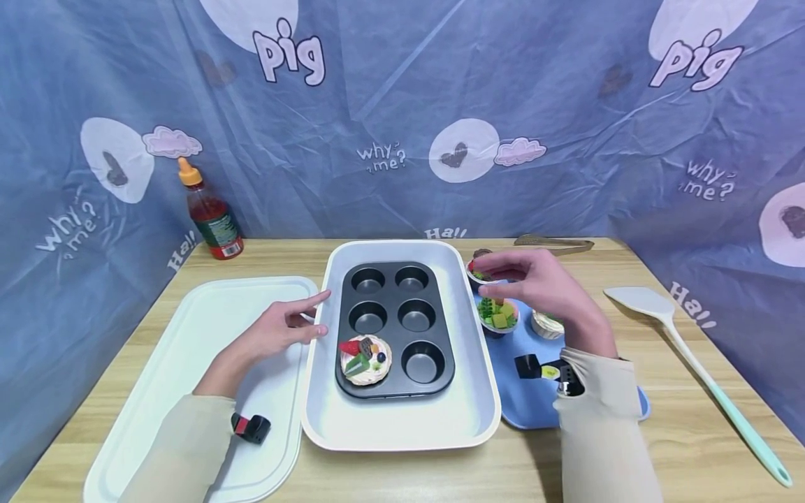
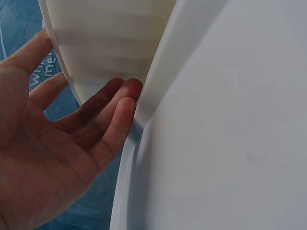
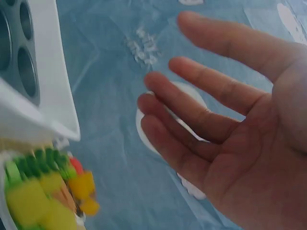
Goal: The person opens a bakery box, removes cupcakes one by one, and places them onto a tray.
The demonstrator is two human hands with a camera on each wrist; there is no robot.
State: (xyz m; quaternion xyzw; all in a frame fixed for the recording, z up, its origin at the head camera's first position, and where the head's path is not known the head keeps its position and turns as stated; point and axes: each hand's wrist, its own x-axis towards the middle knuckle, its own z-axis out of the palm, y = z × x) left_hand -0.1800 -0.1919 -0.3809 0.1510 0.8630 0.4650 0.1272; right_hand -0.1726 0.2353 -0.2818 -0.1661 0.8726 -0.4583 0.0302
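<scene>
A dark muffin tin [image 1: 391,328] lies inside a deep white tray [image 1: 402,429]. A cream-topped cupcake [image 1: 366,362] with berries and a green piece sits in the tin's front left cup. My left hand [image 1: 279,325] touches the tray's left rim with thumb and forefinger, its other fingers partly hidden beside the outer wall. Over the blue tray [image 1: 522,398] hovers my right hand [image 1: 544,283], fingers apart, holding nothing. Below it are a fruit-topped cup [image 1: 499,316], a strawberry-topped cup [image 1: 476,274] partly covered by the fingers, and a pale cream cupcake [image 1: 547,325].
A flat white tray [image 1: 182,363] lies under my left forearm. On the right lies a white spatula with a mint handle [image 1: 736,419]. Metal tongs [image 1: 556,243] rest at the back, and a red sauce bottle [image 1: 215,216] stands in the back left corner by the cloth backdrop.
</scene>
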